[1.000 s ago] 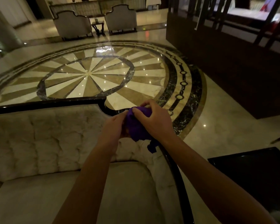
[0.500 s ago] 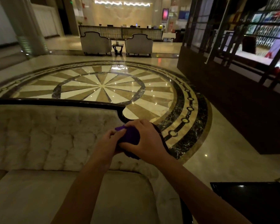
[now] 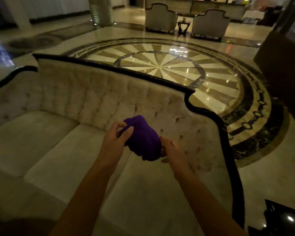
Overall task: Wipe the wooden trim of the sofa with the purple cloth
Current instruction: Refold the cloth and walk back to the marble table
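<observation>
Person stands over a cream tufted sofa (image 3: 95, 99), both bare arms out in front. The purple cloth (image 3: 141, 138) is bunched up, held in the air above the seat cushions, in front of the sofa's backrest near its right end. Left hand (image 3: 116, 140) pinches the cloth's upper left edge, thumb and fingers closed on the fabric. Right hand (image 3: 173, 149) is at the cloth's lower right side, fingers loosely curled against it; cannot tell if it really grips or just touches. Cloth is off the dark wooden trim (image 3: 209, 114), which runs along the top of the sofa back and curves down the right arm, just right of the hands. Behind the sofa, polished marble floor with a round starburst inlay (image 3: 160, 67). Beyond the sofa, past the inlay, two armchairs (image 3: 160, 19) with a small side table (image 3: 183, 26) between them.
</observation>
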Motion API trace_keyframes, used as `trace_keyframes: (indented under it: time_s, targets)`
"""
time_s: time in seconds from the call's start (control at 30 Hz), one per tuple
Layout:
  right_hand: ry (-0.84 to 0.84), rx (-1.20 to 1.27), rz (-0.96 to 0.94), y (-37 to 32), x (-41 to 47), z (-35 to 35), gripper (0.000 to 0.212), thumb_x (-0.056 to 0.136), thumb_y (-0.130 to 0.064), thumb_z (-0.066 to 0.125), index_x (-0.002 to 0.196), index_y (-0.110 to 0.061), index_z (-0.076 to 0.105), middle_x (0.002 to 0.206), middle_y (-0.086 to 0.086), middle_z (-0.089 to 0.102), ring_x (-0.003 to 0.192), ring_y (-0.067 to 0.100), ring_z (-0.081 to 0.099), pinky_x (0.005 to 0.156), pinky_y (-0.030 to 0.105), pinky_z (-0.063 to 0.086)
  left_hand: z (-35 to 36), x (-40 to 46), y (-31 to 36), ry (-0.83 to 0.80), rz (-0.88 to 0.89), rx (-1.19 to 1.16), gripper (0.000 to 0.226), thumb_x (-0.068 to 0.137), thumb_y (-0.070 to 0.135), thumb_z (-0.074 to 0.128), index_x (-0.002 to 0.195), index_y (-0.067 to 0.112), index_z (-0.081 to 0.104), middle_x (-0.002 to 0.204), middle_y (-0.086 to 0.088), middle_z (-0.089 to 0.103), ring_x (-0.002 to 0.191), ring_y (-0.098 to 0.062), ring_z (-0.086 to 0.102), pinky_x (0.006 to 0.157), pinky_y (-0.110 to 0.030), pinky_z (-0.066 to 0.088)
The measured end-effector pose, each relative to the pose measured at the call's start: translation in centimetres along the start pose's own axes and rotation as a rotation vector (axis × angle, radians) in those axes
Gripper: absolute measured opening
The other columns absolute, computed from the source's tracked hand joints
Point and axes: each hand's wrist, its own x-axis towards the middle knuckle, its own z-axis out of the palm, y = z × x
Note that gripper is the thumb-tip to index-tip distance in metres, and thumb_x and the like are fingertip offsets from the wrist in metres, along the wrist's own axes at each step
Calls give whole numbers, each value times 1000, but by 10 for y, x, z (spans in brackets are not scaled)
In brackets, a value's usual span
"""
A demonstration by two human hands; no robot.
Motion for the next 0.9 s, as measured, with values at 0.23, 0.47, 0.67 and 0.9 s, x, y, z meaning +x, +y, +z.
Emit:
trace_keyframes:
  time_s: [0.23, 0.47, 0.67, 0.9]
  targets:
    - [-551, 519, 229, 5, 1, 81, 64, 94, -71, 42, 130, -22, 62, 126, 11, 74, 112, 33, 74, 88, 59, 59, -70, -22, -18, 226, -47, -54, 9, 103, 24, 57, 104, 17, 63, 116, -12, 73, 108, -22, 73, 87, -35, 58]
    - [-854, 366, 76, -13, -9, 169, 39, 88, -33, 69, 121, -12, 71, 119, 13, 77, 111, 27, 74, 86, 36, 61, -156, -68, -45, 634, -182, 14, 12, 103, 24, 57, 98, 14, 62, 110, -9, 69, 111, -29, 68, 92, -41, 58]
    - [-1021, 224, 150, -18, -41, 258, 35, 87, -29, 74, 115, -8, 72, 113, 14, 78, 106, 29, 75, 91, 42, 61, -203, -124, -61, 828, -226, -339, 62, 89, 49, 70, 134, 10, 57, 131, -14, 69, 116, -28, 71, 78, -33, 63]
    - [-1184, -70, 139, -10, -67, 370, 39, 89, -27, 79, 122, -8, 69, 113, 14, 78, 105, 30, 76, 88, 42, 63, -270, -156, -83, 979, -219, -365, 59, 71, 49, 83, 123, 29, 64, 125, -6, 74, 109, -20, 75, 81, -28, 62]
